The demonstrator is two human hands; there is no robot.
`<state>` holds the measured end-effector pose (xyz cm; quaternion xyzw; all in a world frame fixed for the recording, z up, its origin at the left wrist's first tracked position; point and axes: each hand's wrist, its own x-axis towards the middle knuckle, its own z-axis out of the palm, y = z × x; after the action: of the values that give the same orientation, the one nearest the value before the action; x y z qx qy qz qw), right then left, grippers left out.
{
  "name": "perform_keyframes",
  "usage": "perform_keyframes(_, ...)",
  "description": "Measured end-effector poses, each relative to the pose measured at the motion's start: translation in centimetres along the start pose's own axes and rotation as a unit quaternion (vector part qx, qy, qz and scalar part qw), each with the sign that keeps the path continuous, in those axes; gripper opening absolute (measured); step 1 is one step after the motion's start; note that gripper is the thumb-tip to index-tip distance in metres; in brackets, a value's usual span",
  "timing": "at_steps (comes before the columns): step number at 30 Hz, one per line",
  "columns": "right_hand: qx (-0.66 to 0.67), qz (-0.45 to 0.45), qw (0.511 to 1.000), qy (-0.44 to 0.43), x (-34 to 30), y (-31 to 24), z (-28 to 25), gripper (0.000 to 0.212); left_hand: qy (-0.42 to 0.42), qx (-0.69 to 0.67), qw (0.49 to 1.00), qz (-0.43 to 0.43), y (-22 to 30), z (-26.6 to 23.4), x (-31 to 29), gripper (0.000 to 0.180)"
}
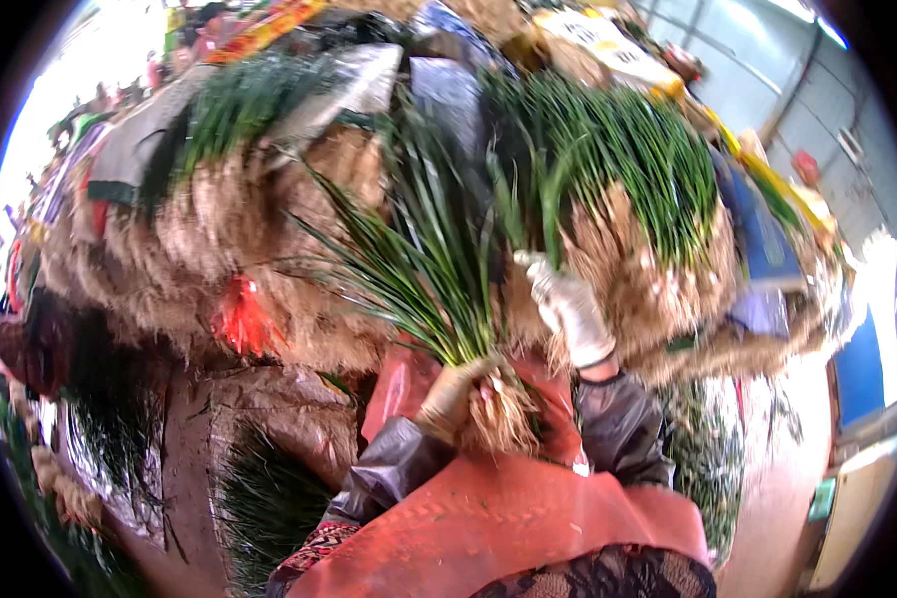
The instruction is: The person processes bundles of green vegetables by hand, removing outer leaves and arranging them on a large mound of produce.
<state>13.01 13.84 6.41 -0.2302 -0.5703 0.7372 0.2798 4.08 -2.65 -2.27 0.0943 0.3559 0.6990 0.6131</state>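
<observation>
In front of my apron, my left hand (458,394), in a pale glove, is wrapped round a bunch of spring onions (453,309). Their long green leaves fan up and to the left, and whitish roots (498,414) hang below the fist. My right hand (571,314), in a white glove, is just to the right of the bunch, its fingers closed round a few spring onions (550,224). Leaves rise above those fingers; the glove hides most of the stems. Beyond it lies a large heap of spring onions (658,189), roots toward me.
Another heap of spring onions (249,110) lies on the left of the root-covered pile. Red plastic strands (247,317) hang from its front edge. Sacks (608,45) are stacked at the back. Loose greens (269,498) are on the floor at lower left.
</observation>
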Motion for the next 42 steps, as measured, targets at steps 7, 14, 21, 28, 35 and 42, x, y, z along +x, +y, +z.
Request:
perform_keyframes(7,-0.209,-0.043,0.971,0.105,3.8,3.5,2.0,0.023,-0.046,0.064,0.995,0.060,-2.2,-2.4,2.6,0.019)
perform_keyframes(14,-0.071,-0.111,0.962,0.241,1.2,-0.4,-1.0,0.012,-0.057,0.021,0.998,0.029,-1.2,-1.7,1.6,0.021)
perform_keyframes(21,-0.207,0.118,0.970,-0.036,-1.8,3.9,1.5,0.025,-0.018,0.045,0.997,0.055,-1.8,-1.7,1.8,0.021)
perform_keyframes(28,-0.139,-0.026,0.967,0.214,-3.7,0.1,1.1,0.025,0.008,0.022,0.999,0.045,0.8,0.7,0.8,0.018)
perform_keyframes(35,-0.282,0.052,0.784,0.551,-19.7,-3.6,-19.2,0.040,-0.046,0.094,0.982,0.156,6.5,3.6,-1.1,0.023)
perform_keyframes(42,-0.591,-0.151,0.745,0.269,-10.1,-1.8,-7.1,0.023,-0.069,0.028,0.995,0.073,4.1,0.8,2.6,0.032)
